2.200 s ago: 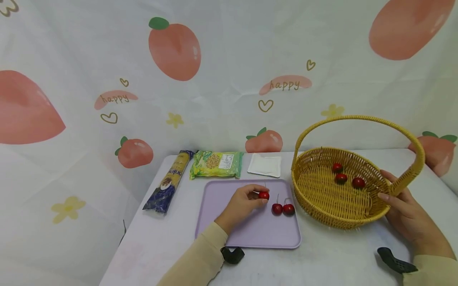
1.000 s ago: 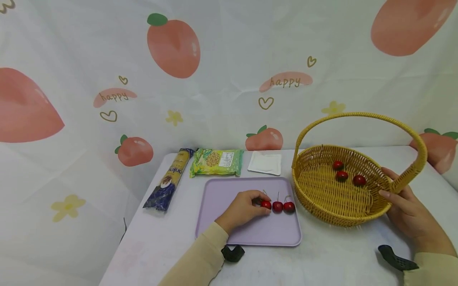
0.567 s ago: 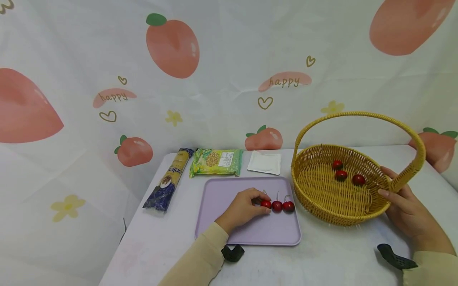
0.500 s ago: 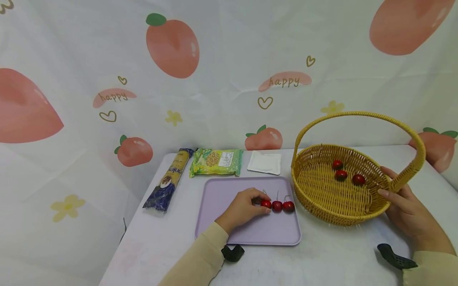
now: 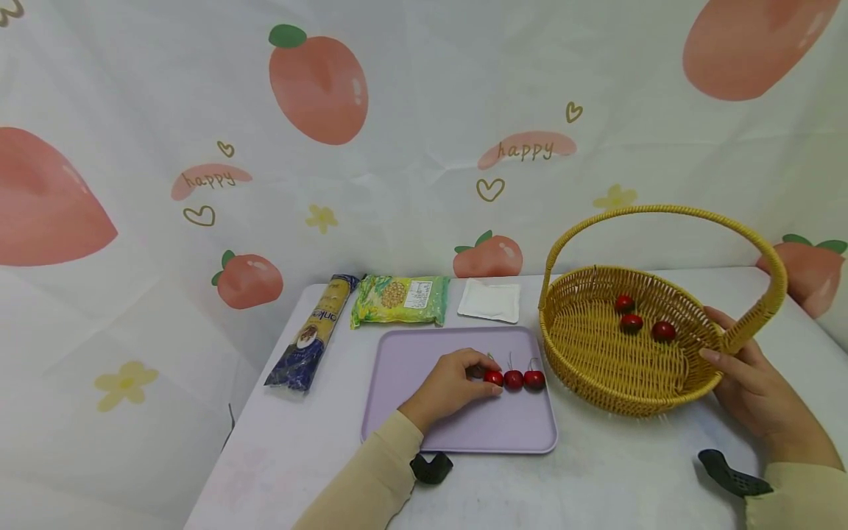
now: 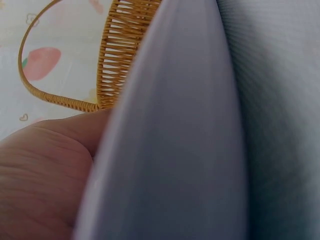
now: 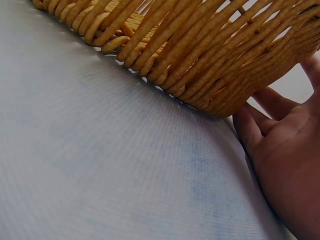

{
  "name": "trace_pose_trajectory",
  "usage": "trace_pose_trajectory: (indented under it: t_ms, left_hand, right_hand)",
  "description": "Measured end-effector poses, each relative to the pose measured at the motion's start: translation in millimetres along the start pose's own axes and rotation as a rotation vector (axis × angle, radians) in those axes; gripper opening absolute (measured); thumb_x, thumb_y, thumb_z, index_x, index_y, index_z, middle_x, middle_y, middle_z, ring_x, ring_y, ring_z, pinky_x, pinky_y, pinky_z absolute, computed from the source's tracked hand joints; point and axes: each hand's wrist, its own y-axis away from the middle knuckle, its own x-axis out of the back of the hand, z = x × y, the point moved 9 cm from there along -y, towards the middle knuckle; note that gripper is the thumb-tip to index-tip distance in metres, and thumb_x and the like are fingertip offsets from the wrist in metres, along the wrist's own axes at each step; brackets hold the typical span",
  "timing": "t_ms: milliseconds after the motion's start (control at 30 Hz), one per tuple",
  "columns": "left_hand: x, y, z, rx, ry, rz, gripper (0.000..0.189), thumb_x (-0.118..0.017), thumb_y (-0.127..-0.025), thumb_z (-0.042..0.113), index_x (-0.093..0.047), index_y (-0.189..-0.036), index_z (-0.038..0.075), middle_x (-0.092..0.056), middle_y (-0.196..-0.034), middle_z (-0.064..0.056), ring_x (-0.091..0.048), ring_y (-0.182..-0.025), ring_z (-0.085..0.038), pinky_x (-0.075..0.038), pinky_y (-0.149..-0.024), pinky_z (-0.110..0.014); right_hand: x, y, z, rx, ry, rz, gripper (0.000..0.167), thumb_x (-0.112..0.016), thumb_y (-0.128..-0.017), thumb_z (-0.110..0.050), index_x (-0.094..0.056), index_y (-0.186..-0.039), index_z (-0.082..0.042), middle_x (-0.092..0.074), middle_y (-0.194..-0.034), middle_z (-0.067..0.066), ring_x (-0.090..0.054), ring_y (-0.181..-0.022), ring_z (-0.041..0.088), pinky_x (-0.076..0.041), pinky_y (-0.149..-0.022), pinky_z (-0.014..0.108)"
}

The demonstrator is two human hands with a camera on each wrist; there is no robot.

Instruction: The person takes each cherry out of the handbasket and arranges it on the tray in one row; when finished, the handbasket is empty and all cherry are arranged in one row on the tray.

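Note:
My left hand (image 5: 453, 385) pinches a red cherry (image 5: 493, 377) between thumb and fingers, low over the purple tray (image 5: 464, 434). Two more stemmed cherries, a middle one (image 5: 513, 380) and a right one (image 5: 534, 380), sit in a row just right of it. At the right, my right hand (image 5: 762, 390) holds the rim of a yellow wicker basket (image 5: 596, 390) by the foot of its handle, thumb at the inner side. In the right wrist view, the fingers of that hand (image 7: 295, 145) lie against the basket's woven outer wall (image 7: 215, 65). Three cherries (image 5: 631, 323) lie inside the basket.
Behind the tray are a green-yellow food packet (image 5: 400, 301) and a flat white packet (image 5: 489, 301). A blue-gold pasta bag (image 5: 311, 335) lies at the left. In the left wrist view, the tray's edge (image 6: 185, 125) blocks the middle. A printed cloth (image 5: 411, 184) hangs behind the table.
The left hand has brought its cherry down and slightly right, from apart to the left end of the row. The right hand has kept its hold on the basket.

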Motion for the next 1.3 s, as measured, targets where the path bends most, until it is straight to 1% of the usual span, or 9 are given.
trace_pose_trajectory:
  t_ms: [200, 333, 467, 633, 767, 900, 1000, 1133, 1300]
  left_hand:
    - [0.7, -0.4, 3.3, -0.029, 0.008, 0.002, 0.028, -0.093, -0.09, 0.015, -0.082, -0.115, 0.014, -0.071, -0.104, 0.011, -0.064, -0.096, -0.01, -0.052, -0.086, -0.029]
    - [1.4, -0.5, 3.2, -0.047, 0.014, 0.013, 0.026, -0.092, -0.091, 0.018, -0.083, -0.116, 0.013, -0.071, -0.105, 0.009, -0.064, -0.095, -0.01, -0.052, -0.086, -0.029]
    - [1.8, -0.2, 2.1, -0.048, 0.019, 0.021, 0.025, -0.09, -0.094, 0.021, -0.082, -0.117, 0.013, -0.072, -0.106, 0.009, -0.064, -0.095, -0.01, -0.052, -0.086, -0.029]
    - [4.9, -0.4, -0.8, -0.013, 0.069, 0.052, 0.019, -0.081, -0.101, 0.03, -0.082, -0.115, 0.016, -0.072, -0.104, 0.01, -0.067, -0.092, -0.01, -0.054, -0.083, -0.032]
    - [9.8, 0.2, -3.1, 0.023, 0.103, 0.097, 0.022, -0.074, -0.106, 0.036, -0.081, -0.115, 0.017, -0.073, -0.101, 0.011, -0.066, -0.091, -0.011, -0.052, -0.083, -0.033]
    - [14.6, 0.4, -4.2, 0.047, 0.15, 0.139, 0.027, -0.069, -0.109, 0.038, -0.081, -0.115, 0.015, -0.072, -0.097, 0.004, -0.066, -0.088, -0.014, -0.054, -0.08, -0.033]
    - [17.3, 0.4, -3.8, 0.064, 0.222, 0.156, 0.029, -0.066, -0.111, 0.037, -0.08, -0.114, 0.012, -0.073, -0.1, -0.001, -0.068, -0.09, -0.018, -0.055, -0.079, -0.033]
    - [18.0, 0.0, 2.5, 0.061, 0.303, 0.149, 0.034, -0.061, -0.113, 0.034, -0.078, -0.117, 0.004, -0.075, -0.111, -0.002, -0.069, -0.097, -0.022, -0.057, -0.084, -0.037]
    - [15.2, -0.3, 20.5, 0.007, 0.359, 0.116, 0.038, -0.056, -0.116, 0.032, -0.077, -0.122, 0.001, -0.076, -0.114, -0.007, -0.07, -0.097, -0.025, -0.058, -0.084, -0.042]
  right_hand:
    - [2, 0.9, 0, -0.008, 0.001, 0.021, 0.072, -0.039, -0.114, 0.005, -0.023, -0.175, -0.029, -0.031, -0.165, -0.011, -0.041, -0.139, 0.002, -0.039, -0.1, 0.018]
    - [2, 1.0, 0, 0.0, 0.004, 0.01, 0.071, -0.039, -0.114, 0.005, -0.023, -0.175, -0.028, -0.033, -0.163, -0.01, -0.042, -0.139, 0.002, -0.042, -0.098, 0.018]
    - [1, 0.5, 0, 0.004, 0.015, 0.001, 0.071, -0.038, -0.113, 0.006, -0.023, -0.175, -0.028, -0.032, -0.162, -0.01, -0.041, -0.139, 0.003, -0.043, -0.096, 0.018]
    - [2, -0.6, -1, 0.005, 0.005, 0.003, 0.072, -0.039, -0.113, 0.007, -0.024, -0.174, -0.027, -0.033, -0.162, -0.009, -0.044, -0.138, 0.002, -0.045, -0.096, 0.018]
    - [1, -0.7, -1, 0.001, 0.013, 0.001, 0.071, -0.039, -0.113, 0.006, -0.024, -0.174, -0.027, -0.033, -0.163, -0.009, -0.045, -0.138, 0.002, -0.045, -0.096, 0.018]
    - [1, -0.6, 0, -0.005, 0.021, 0.011, 0.071, -0.039, -0.114, 0.005, -0.023, -0.175, -0.028, -0.032, -0.164, -0.009, -0.043, -0.139, 0.002, -0.042, -0.098, 0.018]
    - [1, -0.3, 1, -0.012, 0.019, 0.019, 0.071, -0.04, -0.114, 0.005, -0.023, -0.175, -0.029, -0.031, -0.164, -0.01, -0.042, -0.139, 0.002, -0.042, -0.098, 0.017]
    - [2, 0.1, 2, -0.026, 0.024, 0.025, 0.071, -0.04, -0.114, 0.004, -0.022, -0.175, -0.03, -0.03, -0.164, -0.01, -0.039, -0.141, 0.005, -0.041, -0.099, 0.017]
    - [2, 0.7, 1, -0.028, 0.026, 0.025, 0.071, -0.04, -0.114, 0.004, -0.022, -0.174, -0.03, -0.03, -0.164, -0.01, -0.04, -0.141, 0.005, -0.04, -0.101, 0.016]
